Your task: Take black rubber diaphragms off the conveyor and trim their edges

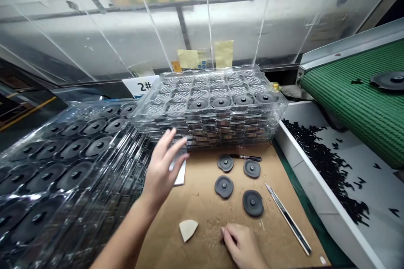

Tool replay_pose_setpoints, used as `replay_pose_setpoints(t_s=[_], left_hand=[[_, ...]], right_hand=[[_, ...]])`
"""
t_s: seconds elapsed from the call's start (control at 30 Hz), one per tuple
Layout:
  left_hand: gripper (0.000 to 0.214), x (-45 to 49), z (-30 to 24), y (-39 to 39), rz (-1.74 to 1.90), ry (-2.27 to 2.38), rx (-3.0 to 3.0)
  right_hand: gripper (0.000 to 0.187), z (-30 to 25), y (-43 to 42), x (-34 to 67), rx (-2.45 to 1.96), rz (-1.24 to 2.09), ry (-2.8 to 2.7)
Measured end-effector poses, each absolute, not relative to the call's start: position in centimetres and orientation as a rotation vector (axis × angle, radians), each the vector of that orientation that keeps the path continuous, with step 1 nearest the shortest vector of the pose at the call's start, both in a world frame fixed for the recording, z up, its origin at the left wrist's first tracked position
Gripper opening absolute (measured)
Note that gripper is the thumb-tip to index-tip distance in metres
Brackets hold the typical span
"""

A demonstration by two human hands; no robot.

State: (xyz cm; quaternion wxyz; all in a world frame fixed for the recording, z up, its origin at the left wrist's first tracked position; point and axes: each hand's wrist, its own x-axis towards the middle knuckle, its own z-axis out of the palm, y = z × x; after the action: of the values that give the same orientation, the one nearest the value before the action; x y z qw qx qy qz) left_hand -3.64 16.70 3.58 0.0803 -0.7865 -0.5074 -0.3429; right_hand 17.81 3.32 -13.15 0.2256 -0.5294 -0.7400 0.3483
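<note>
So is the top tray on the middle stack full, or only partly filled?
Partly filled. The top tray holds four dark discs in its front row; every other pocket shows only clear ribbed plastic.

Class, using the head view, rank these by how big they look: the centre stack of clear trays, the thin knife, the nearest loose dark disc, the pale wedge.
1. stack of clear trays
2. thin knife, by length
3. loose dark disc and pale wedge: alike, so left unranked
</note>
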Motion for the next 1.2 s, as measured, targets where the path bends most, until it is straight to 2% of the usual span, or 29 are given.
replay_pose_setpoints(t_s=[0.13,0.23,0.37,0.47,0.6,0.67,0.73,0.8,0.83,0.97,1.03,1.13,1.2], left_hand=[[0.016,-6.9,-4.1,9.1,-0.944,-1.833,-2.474],[0.031,-8.0,-8.1,5.7,-0.906,-2.196,-2.402],[0.041,-7.1,-11.1,3.5,-0.985,-2.248,-2.462],[0.039,-5.3,-12.5,2.6,-1.013,-2.185,-2.652],[0.038,-2.5,-13.7,2.2,-1.028,-2.037,-2.836],[0.038,-1.4,-13.7,2.2,-1.075,-2.023,-2.836],[0.038,-0.9,-13.4,2.0,-1.141,-2.058,-2.78],[0.039,-1.0,-12.8,1.5,-1.169,-2.111,-2.731],[0.038,-1.3,-12.6,1.1,-1.181,-2.134,-2.709],[0.036,-3.0,-12.3,-0.8,-1.33,-2.207,-2.575],[0.035,-3.9,-12.1,-1.4,-1.339,-2.191,-2.581],[0.036,-4.5,-11.1,-1.6,-1.31,-2.082,-2.65],[0.036,-4.4,-9.8,-1.3,-1.401,-1.995,-2.645]], right_hand=[[0.042,-12.5,3.7,17.6,-1.506,0.915,-2.113],[0.031,-10.7,4.5,18.3,-1.464,0.889,-2.245],[0.013,-4.7,6.3,21.2,-1.289,0.796,-2.467],[0.005,2.0,9.0,24.3,-1.358,0.537,-2.512],[0.007,10.9,15.6,29.4,-1.632,0.096,-2.381],[0.015,14.5,19.4,32.6,-1.752,-0.091,-2.251],[0.039,17.1,22.4,36.0,-1.856,-0.224,-2.102],[0.074,18.3,24.1,39.2,-1.946,-0.289,-1.968],[0.079,18.5,24.5,40.6,-1.984,-0.303,-1.908],[0.068,18.3,24.8,44.1,-2.053,-0.293,-1.762],[0.071,18.7,24.6,44.1,-2.022,-0.316,-1.725],[0.068,20.0,23.7,41.5,-1.908,-0.392,-1.704],[0.059,19.8,21.7,38.1,-1.803,-0.36,-1.778]])
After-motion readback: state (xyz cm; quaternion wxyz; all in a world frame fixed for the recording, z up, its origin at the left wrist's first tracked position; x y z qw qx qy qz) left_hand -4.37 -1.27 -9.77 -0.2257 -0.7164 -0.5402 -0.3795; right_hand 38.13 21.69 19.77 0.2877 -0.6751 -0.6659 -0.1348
